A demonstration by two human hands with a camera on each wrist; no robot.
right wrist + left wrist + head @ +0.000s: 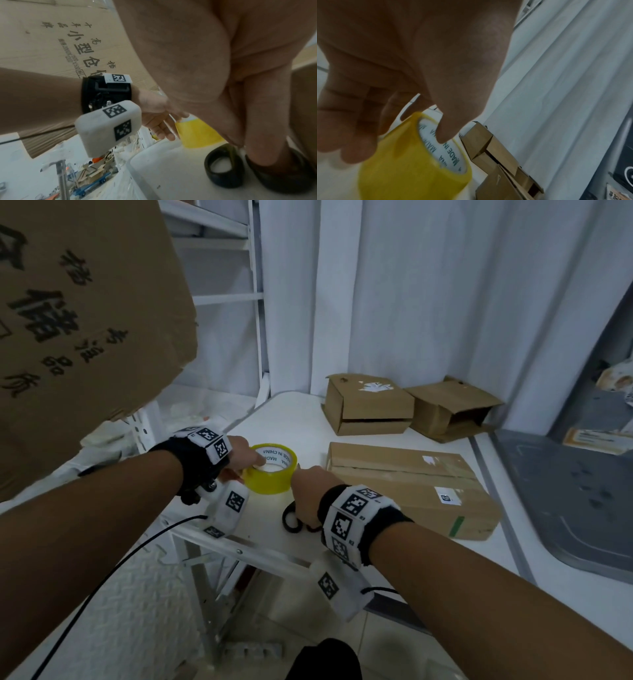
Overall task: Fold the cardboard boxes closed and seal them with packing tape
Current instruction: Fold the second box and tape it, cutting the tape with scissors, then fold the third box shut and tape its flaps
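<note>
Left hand [239,455] grips the yellow tape roll [272,470], thumb inside the core, fingers outside, at the near-left of the white surface [308,419]. Right hand [308,494] curled over black scissors [291,520] just right of the roll. Flat box [411,487] right, two small boxes [370,405] far, white curtains [428,285] behind.

The right hand [231,81] fills the frame, fingers down by black scissor handles [221,163], seemingly gripping them. Beyond, the left hand [157,119] touches a yellow tape roll [197,132] before printed cardboard [51,40].
</note>
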